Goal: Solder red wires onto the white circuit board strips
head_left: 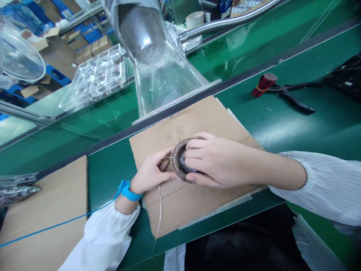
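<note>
**"What's the largest thing in front of you?"**

"A long counter with a glossy green top [318,139]. Past the dark rail along its far edge stands a large clear plastic funnel [158,71], with a clear compartment tray [98,79] holding small parts to its left."

**"And nearer to you?"**

"A brown cardboard sheet [197,120] lies directly before you, marked with handwritten black characters [175,133]. A second brown cardboard sheet [42,210] lies to your left. On the green surface to your right are black-handled pliers [293,92], touching a bundle of red wires [264,83] bound in yellow."

**"Where's the piece in your hands?"**

"The dark brown round ring [176,162] sits between your hands, over the cardboard and just below the characters. Your right hand [214,162] curls over it, fingers pressed across its glinting centre. Your left hand [150,173] holds its left side with bent fingers. Together they grip it."

**"Anything smaller?"**

"A blue wrist strap [128,191] circles your left wrist, trailing a thin blue cord [56,226]. A fine silver wire [160,214] hangs below that hand, past the cardboard's near edge."
</note>
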Tool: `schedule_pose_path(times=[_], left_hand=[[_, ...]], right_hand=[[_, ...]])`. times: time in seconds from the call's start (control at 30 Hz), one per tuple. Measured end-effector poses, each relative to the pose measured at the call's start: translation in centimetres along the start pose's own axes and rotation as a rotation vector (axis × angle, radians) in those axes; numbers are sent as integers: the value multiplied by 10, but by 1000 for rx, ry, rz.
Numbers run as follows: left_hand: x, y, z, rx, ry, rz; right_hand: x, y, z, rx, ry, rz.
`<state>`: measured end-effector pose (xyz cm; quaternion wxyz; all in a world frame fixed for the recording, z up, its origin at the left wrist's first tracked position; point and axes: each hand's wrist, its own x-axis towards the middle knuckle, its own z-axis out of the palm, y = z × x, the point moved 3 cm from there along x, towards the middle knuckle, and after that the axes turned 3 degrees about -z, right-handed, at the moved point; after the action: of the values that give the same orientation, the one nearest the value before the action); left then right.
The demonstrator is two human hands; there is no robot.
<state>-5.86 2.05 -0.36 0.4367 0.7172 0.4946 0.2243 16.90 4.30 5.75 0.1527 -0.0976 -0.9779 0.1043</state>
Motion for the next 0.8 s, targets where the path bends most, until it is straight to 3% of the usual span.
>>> schedule_pose_path(times=[0.43, 0.8], left_hand=[[-1, -1, 0, -15, -13, -1], [0, 0, 0, -23, -15, -17]], right_hand=[[-1, 2, 1, 75, 14, 24], [-1, -1, 4, 7, 28, 31]])
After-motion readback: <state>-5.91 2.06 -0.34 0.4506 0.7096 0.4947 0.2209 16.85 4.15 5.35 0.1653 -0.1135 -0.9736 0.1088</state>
